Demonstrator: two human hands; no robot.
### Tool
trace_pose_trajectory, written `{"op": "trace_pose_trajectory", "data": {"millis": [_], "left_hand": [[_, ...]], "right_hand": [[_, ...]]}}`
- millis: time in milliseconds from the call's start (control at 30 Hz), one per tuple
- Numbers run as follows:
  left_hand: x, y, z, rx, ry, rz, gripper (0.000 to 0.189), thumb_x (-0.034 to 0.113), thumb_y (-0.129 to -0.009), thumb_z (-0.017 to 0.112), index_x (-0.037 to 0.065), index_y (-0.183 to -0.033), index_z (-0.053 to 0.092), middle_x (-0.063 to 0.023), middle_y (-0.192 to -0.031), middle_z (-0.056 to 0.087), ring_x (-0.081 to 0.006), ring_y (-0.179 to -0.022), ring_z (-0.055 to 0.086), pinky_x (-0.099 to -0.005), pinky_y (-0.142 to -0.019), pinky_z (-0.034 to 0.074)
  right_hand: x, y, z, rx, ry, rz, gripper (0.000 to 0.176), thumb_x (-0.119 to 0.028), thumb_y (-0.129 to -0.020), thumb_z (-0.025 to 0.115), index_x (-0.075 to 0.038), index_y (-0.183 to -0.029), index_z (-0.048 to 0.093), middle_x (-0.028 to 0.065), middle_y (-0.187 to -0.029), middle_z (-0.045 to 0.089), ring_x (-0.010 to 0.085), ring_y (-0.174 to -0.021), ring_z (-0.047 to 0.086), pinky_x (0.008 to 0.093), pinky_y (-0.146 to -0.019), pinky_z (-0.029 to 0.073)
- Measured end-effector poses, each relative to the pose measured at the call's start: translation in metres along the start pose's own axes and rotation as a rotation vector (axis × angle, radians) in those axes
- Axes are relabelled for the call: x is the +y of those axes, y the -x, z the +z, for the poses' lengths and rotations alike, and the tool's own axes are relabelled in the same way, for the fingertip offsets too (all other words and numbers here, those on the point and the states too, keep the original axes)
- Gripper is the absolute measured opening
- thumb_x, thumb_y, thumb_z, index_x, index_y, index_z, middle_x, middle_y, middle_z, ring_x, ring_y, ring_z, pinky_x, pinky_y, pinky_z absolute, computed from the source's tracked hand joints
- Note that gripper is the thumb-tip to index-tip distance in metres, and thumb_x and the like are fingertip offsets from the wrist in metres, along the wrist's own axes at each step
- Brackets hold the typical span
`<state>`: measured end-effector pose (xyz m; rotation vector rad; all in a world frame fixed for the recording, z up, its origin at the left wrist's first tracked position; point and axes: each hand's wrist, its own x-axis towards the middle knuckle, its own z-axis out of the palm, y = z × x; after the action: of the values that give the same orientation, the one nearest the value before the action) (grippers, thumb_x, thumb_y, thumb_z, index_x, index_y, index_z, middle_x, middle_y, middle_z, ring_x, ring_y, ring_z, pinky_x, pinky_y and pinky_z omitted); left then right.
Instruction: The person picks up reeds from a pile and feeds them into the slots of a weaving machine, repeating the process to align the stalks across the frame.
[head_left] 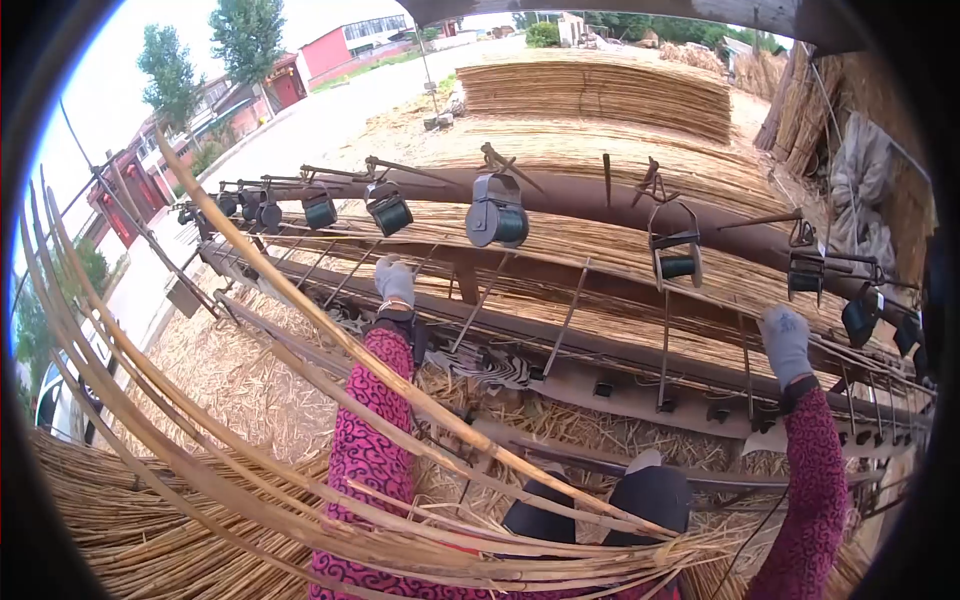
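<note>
My left hand (394, 281), in a pale grey glove, is curled at the long metal frame among upright rods. What lies inside its fingers is hidden. Farther right, my right hand (785, 342), gloved alike, closes over thin reeds (845, 352) along the frame's near edge. Spools of dark green twine (497, 222) hang in metal holders from a thick pipe (590, 190) beyond both hands. Long loose reeds (300, 300) slant across my forearms and lap, their ends bunched near my right elbow.
A woven reed mat (570, 160) stretches behind the machine, with a stacked pile of reeds (600, 100) beyond. More reeds (150, 530) lie at lower left. Straw litter (240, 385) covers the ground. A crumpled grey sheet (860, 190) hangs at right.
</note>
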<state>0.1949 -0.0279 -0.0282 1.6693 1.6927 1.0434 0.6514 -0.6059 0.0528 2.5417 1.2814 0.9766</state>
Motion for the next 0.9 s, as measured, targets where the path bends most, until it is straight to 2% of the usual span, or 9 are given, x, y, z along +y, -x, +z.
{"op": "trace_pose_trajectory", "data": {"millis": [233, 367, 467, 500, 533, 700, 733, 867, 900], "left_hand": [[0.029, -0.006, 0.027, -0.175, 0.099, -0.105, 0.032, 0.032, -0.092, 0.059, 0.003, -0.107, 0.062, -0.0124, -0.086, 0.065, -0.0187, -0.063, 0.064, -0.0309, -0.045, 0.045], [0.015, -0.018, 0.08, -0.713, 0.75, -0.059, 0.023, 0.027, -0.091, 0.06, 0.007, -0.103, 0.062, -0.009, -0.084, 0.066, -0.0188, -0.066, 0.065, -0.0333, -0.046, 0.047], [0.043, 0.038, 0.072, -0.408, 0.334, 0.41, 0.018, 0.021, -0.091, 0.059, 0.008, -0.103, 0.059, -0.0072, -0.092, 0.065, -0.0171, -0.076, 0.065, -0.0307, -0.051, 0.049], [0.027, 0.02, 0.093, -0.371, 0.322, 0.397, 0.018, 0.021, -0.091, 0.059, 0.008, -0.103, 0.059, -0.0072, -0.092, 0.065, -0.0171, -0.076, 0.065, -0.0307, -0.051, 0.049], [-0.003, -0.018, 0.126, -0.25, 0.481, 0.68, 0.017, 0.024, -0.091, 0.06, 0.009, -0.099, 0.06, -0.0047, -0.084, 0.061, -0.0157, -0.07, 0.062, -0.0292, -0.049, 0.046], [0.002, -0.007, 0.094, -0.039, 0.173, 0.987, 0.011, 0.02, -0.089, 0.061, 0.009, -0.092, 0.062, -0.0018, -0.07, 0.053, -0.0125, -0.057, 0.055, -0.0291, -0.046, 0.043], [0.022, 0.02, 0.076, -0.269, 0.463, 0.595, 0.01, 0.018, -0.089, 0.06, 0.009, -0.092, 0.062, -0.0013, -0.068, 0.051, -0.0123, -0.057, 0.054, -0.0296, -0.046, 0.045], [0.072, 0.069, 0.028, -0.603, 0.977, -0.253, 0.011, 0.017, -0.089, 0.059, 0.007, -0.092, 0.062, -0.0018, -0.068, 0.053, -0.013, -0.056, 0.054, -0.0312, -0.049, 0.05], [0.065, 0.063, 0.031, -0.571, 0.959, -0.264, 0.013, 0.018, -0.09, 0.058, 0.006, -0.093, 0.062, -0.0049, -0.075, 0.06, -0.014, -0.058, 0.057, -0.0321, -0.052, 0.053]], "right_hand": [[0.002, 0.004, -0.03, 0.005, -0.106, -0.015, 0.015, -0.024, -0.084, 0.064, -0.01, -0.084, 0.062, 0.0105, -0.073, 0.063, 0.0319, -0.075, 0.064, 0.0441, -0.068, 0.049], [0.002, 0.009, -0.028, 0.094, -0.149, -0.073, 0.014, -0.018, -0.081, 0.066, -0.009, -0.082, 0.056, 0.0108, -0.082, 0.056, 0.0332, -0.076, 0.059, 0.0439, -0.067, 0.046], [0.006, 0.011, -0.015, 0.105, -0.193, -0.088, 0.013, -0.013, -0.081, 0.064, -0.008, -0.084, 0.052, 0.0102, -0.081, 0.053, 0.0321, -0.079, 0.056, 0.0439, -0.067, 0.042], [0.006, 0.011, -0.012, 0.087, -0.186, -0.067, 0.012, -0.012, -0.081, 0.064, -0.008, -0.084, 0.053, 0.0101, -0.082, 0.052, 0.0316, -0.08, 0.056, 0.0435, -0.068, 0.042], [0.009, 0.011, -0.008, 0.095, -0.169, -0.075, 0.013, -0.012, -0.081, 0.064, -0.008, -0.085, 0.052, 0.011, -0.081, 0.052, 0.0323, -0.079, 0.056, 0.044, -0.067, 0.042], [0.012, 0.006, 0.008, 0.129, -0.234, -0.104, 0.01, -0.008, -0.082, 0.061, -0.006, -0.084, 0.052, 0.0132, -0.081, 0.051, 0.034, -0.076, 0.054, 0.0448, -0.065, 0.042], [0.011, 0.007, 0.009, 0.121, -0.24, -0.103, 0.01, -0.008, -0.082, 0.061, -0.006, -0.084, 0.052, 0.0132, -0.081, 0.051, 0.034, -0.076, 0.054, 0.0448, -0.065, 0.042], [0.004, 0.006, 0.012, 0.197, -0.169, -0.17, 0.008, -0.008, -0.081, 0.061, -0.006, -0.08, 0.053, 0.0125, -0.08, 0.052, 0.0331, -0.075, 0.056, 0.0433, -0.064, 0.044], [0.007, 0.006, 0.024, 0.127, -0.096, -0.174, 0.007, -0.008, -0.08, 0.061, -0.007, -0.079, 0.054, 0.0119, -0.079, 0.054, 0.0321, -0.074, 0.058, 0.0424, -0.064, 0.046]]}}
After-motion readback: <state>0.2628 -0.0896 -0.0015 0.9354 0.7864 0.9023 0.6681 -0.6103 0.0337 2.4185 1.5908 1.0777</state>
